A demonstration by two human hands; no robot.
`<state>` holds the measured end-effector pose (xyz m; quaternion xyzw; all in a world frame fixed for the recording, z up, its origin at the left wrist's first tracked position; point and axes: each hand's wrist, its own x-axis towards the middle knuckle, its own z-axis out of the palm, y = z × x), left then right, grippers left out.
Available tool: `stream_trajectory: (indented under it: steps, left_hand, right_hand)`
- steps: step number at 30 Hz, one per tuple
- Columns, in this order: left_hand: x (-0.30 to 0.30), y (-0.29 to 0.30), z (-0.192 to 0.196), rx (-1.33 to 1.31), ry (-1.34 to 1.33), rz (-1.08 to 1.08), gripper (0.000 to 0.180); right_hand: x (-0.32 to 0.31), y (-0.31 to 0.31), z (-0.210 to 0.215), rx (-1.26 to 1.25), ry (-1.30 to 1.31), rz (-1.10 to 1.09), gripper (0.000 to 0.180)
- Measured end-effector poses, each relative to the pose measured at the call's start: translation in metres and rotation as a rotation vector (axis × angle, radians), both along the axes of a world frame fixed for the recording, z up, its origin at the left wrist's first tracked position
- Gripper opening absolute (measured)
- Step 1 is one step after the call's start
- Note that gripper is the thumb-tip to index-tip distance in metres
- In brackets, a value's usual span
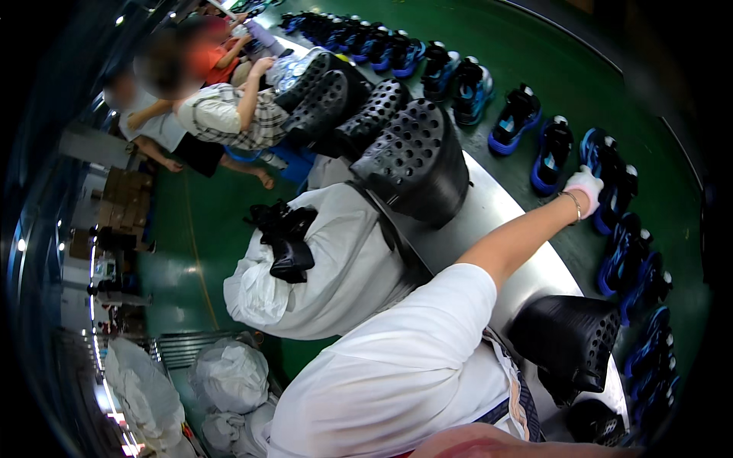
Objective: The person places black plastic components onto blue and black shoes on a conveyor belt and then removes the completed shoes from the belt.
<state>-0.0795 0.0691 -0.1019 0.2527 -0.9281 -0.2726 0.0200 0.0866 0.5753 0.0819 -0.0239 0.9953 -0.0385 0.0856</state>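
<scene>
My left hand [584,188], in a white and pink glove with a bracelet at the wrist, reaches out over the green belt. Its curled fingers are on a black and blue sneaker [599,156] in the row; the fingertips are partly hidden. Close beside it lies another sneaker [617,197]. More sneakers of the same kind stand along the belt, among them one [551,156] just to the left and one [515,120] farther up. My right hand does not show.
Black perforated bins [416,156] stand along the metal ledge [496,195], with another bin [569,332] near me. Black pieces [286,240] lie on a bulging white sack [336,267]. Co-workers [229,114] sit at upper left. White bags [229,374] are at lower left.
</scene>
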Motion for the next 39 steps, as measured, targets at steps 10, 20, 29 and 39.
stream_trajectory:
  steps: [10, 20, 29, 39]
  left_hand:
    - [0.033, 0.069, 0.017, 0.016, -0.07, -0.164, 0.033]
    - [0.064, 0.058, 0.039, 0.247, -0.004, -0.196, 0.06]
    - [0.087, 0.053, 0.038, 0.325, 0.164, -0.167, 0.062]
    - [0.103, 0.042, 0.049, 0.408, 0.212, -0.111, 0.059]
  right_hand:
    - [-0.007, 0.011, -0.024, -0.465, 0.155, 0.05, 0.05]
    - [-0.012, 0.038, -0.042, -0.098, 0.189, 0.027, 0.043]
    - [-0.036, 0.053, -0.041, -0.101, -0.011, -0.044, 0.045]
    - [-0.032, 0.049, -0.03, -0.143, 0.028, -0.04, 0.041]
